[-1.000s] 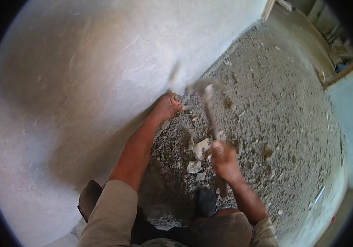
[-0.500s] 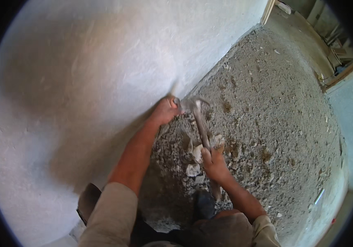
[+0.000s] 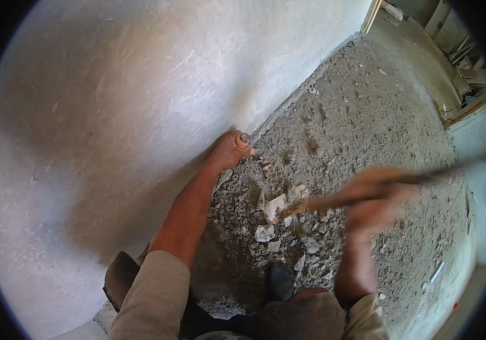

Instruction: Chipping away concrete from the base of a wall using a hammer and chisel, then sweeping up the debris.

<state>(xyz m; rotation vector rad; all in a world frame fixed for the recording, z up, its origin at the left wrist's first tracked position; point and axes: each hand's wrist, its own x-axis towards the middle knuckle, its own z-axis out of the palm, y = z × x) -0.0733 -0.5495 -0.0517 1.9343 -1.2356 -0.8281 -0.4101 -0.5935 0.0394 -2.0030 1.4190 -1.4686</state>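
Observation:
My left hand (image 3: 227, 153) is closed around a chisel (image 3: 244, 137) low against the pale wall, where it meets the rough floor. Only the chisel's round struck end shows above my fist; its tip is hidden. Out to the right, my right hand (image 3: 374, 198) grips the wooden handle of a hammer (image 3: 329, 200), both smeared by motion. The handle's butt points toward the broken chunks, and its far end runs to the right edge, where the hammer head is too blurred to make out.
Pale rubble chunks (image 3: 265, 233) lie on the pitted grey floor (image 3: 379, 113) between my arms. A dark boot (image 3: 280, 280) stands close by. The plastered wall (image 3: 113, 102) fills the left side. Boards and scraps (image 3: 472, 79) are piled at the far right.
The hammer has swung away from the chisel, up and out to the right with my right hand. My left hand stays in place against the wall.

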